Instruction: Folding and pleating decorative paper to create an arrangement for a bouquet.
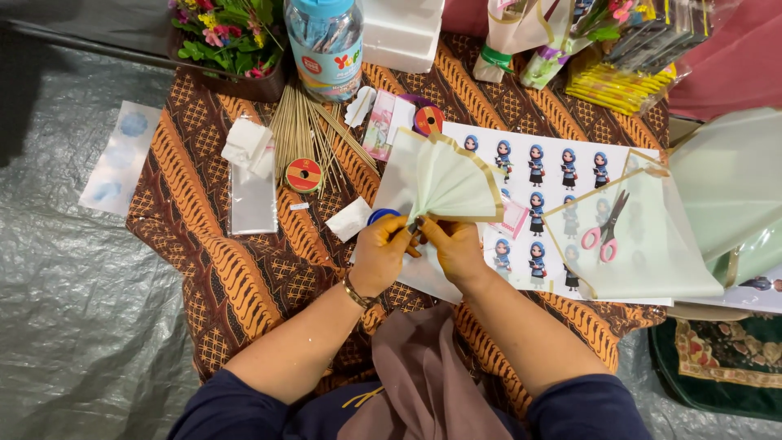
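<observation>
Both my left hand (383,248) and right hand (456,244) pinch the pale-green gold-edged pleated paper fan (448,179) at its base; it spreads away from me, over the sticker sheet (554,175).

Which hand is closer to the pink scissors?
The right hand is closer. It pinches the base of the pale green folded paper fan, and the pink scissors lie off to its right. The left hand is farther away, on the fan's other side.

Pale green pleated paper fan (446,181) with gold edging, just above both hands' grip. Brown-orange batik cloth (236,277) beneath. Pink-handled scissors (604,228) to the right, under translucent green wrap. Red-gold ribbon spool (304,175) to the left. Grey tarp (73,310) far left.
</observation>
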